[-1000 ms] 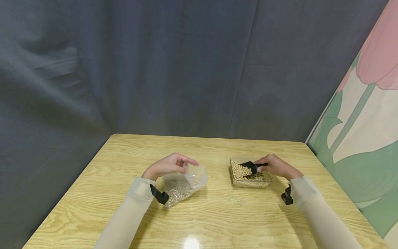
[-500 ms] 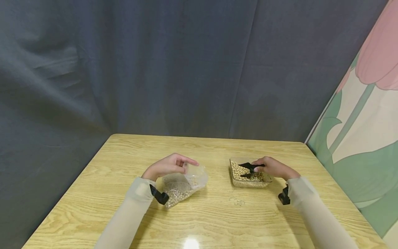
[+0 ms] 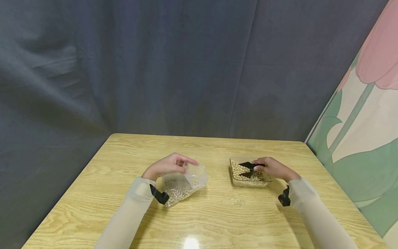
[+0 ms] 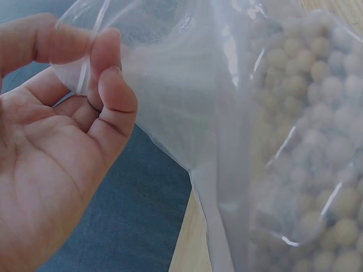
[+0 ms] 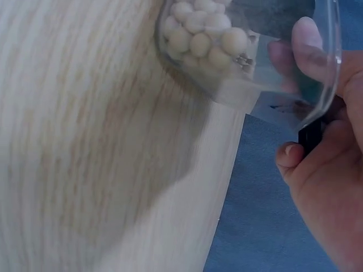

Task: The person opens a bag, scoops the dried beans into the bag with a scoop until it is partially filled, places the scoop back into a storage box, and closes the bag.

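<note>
My left hand (image 3: pixel 169 166) pinches the upper edge of a clear plastic bag (image 3: pixel 178 193) that holds pale round beans. In the left wrist view, thumb and fingers meet on the film of the bag (image 4: pixel 227 175) near its mouth. My right hand (image 3: pixel 275 167) grips the handle of a black scoop (image 3: pixel 246 165), its head tilted sideways among the beans (image 3: pixel 237 170) in a clear rectangular container (image 3: pixel 250 184). The right wrist view has the container (image 5: pixel 249 99) in front of part of the hand, with the dark handle end (image 5: pixel 309 137) showing below the rim.
Both things rest on a wood-grain table (image 3: pixel 211 221), the container to the right of the bag. Small clear marks or bits (image 3: pixel 237 201) lie in front of the container. A dark curtain (image 3: pixel 174 69) hangs behind, and a flower-painted panel (image 3: pixel 357 138) stands at the right.
My right hand has shifted slightly left and turned the scoop, so its head now lies more on its side in the beans. The left hand and bag stay where they were.
</note>
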Tool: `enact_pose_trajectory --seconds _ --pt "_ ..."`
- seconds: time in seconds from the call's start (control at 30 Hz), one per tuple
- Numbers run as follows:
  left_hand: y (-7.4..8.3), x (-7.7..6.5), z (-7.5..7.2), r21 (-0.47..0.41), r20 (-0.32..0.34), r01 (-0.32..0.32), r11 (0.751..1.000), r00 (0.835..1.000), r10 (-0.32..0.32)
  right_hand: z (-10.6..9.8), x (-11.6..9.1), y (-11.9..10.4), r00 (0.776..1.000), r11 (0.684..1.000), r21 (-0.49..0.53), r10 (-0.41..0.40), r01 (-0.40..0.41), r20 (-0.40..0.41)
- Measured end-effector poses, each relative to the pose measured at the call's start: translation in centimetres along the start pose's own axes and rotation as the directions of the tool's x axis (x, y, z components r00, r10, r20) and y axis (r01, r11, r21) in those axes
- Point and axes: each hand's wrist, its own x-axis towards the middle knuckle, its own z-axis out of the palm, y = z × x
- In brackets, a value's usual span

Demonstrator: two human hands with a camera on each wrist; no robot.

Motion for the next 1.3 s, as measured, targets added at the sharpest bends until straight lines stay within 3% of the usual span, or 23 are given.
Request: enact_pose_trajectory --seconds 0.53,1.3 --pt "-0.4 0.0 -0.1 0.012 -0.004 -0.01 1.0 1.0 0.01 0.1 -0.4 0.6 0.998 1.0 0.01 -0.02 0.021 -0.067" --pt "-0.3 0.0 -0.1 0.008 -0.007 0.002 1.0 1.0 -0.002 -0.1 -0.7 1.3 0.998 0.997 0.075 0.012 -0.008 -0.061"
